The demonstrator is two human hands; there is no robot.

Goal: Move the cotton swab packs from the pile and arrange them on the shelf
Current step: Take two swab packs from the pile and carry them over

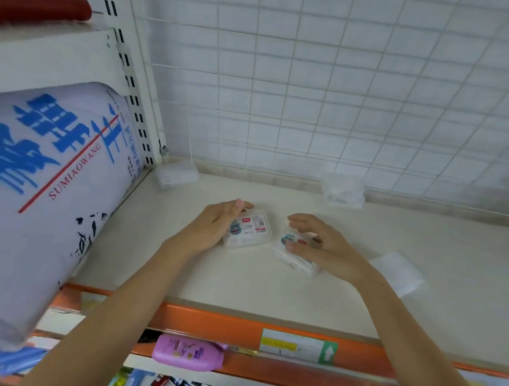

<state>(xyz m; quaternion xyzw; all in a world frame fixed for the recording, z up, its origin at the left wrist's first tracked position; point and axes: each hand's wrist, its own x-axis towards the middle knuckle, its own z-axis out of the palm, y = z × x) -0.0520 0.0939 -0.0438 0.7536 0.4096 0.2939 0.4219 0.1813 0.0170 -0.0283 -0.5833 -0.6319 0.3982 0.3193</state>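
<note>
Clear-plastic pack [250,229] touched by relaxed left hand [216,223]; right hand [318,243] grips another pack [293,254]; bag [41,181] reads "SUMIAOWANG".

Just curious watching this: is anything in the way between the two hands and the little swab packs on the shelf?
Nothing visible: left hand touches one pack, right hand rests on the other pack.

Pretty clearly a retail shop aisle: cream metal shelf [272,282] with an orange price-rail strip [240,325] carrying a shelf label [298,345], backed by white wire grid [341,94]. Packaged goods everywhere, like a big printed white sack [41,181] and a pink plastic bottle [187,353] below.
</note>
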